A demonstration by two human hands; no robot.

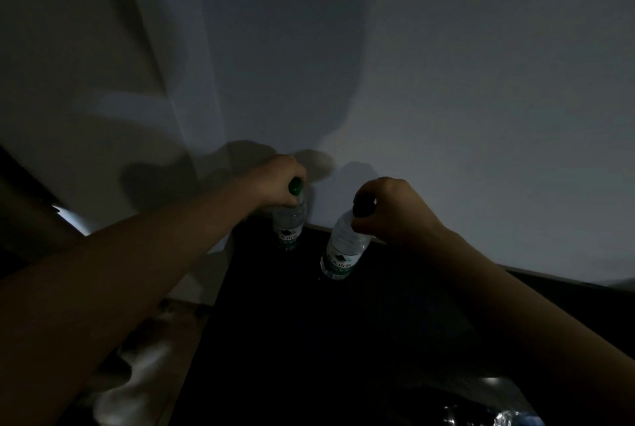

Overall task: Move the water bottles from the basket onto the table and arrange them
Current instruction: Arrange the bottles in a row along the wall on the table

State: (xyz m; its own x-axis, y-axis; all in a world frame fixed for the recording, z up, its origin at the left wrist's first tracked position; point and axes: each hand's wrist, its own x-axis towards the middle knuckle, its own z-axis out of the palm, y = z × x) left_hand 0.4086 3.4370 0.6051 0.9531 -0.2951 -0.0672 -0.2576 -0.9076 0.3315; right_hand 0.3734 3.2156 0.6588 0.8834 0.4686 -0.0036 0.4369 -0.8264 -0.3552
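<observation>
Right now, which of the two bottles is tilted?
The right bottle, held at the cap by the right hand, leans. The left bottle stands upright under the left hand.

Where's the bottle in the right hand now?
Head view: right bottle stands tilted on the dark table near the wall, gripped at its cap by the right hand.

Two clear glossy plastic bottles (pixel 289 219) (pixel 343 247) with paper-like labels, dark green caps, on matt black tabletop (pixel 309 339); smooth matt wall (pixel 481 82).

Pale wall (pixel 481 82) with soft shadows, hanging curtain (pixel 165 47) at left, dim floor (pixel 144 357) below
</observation>
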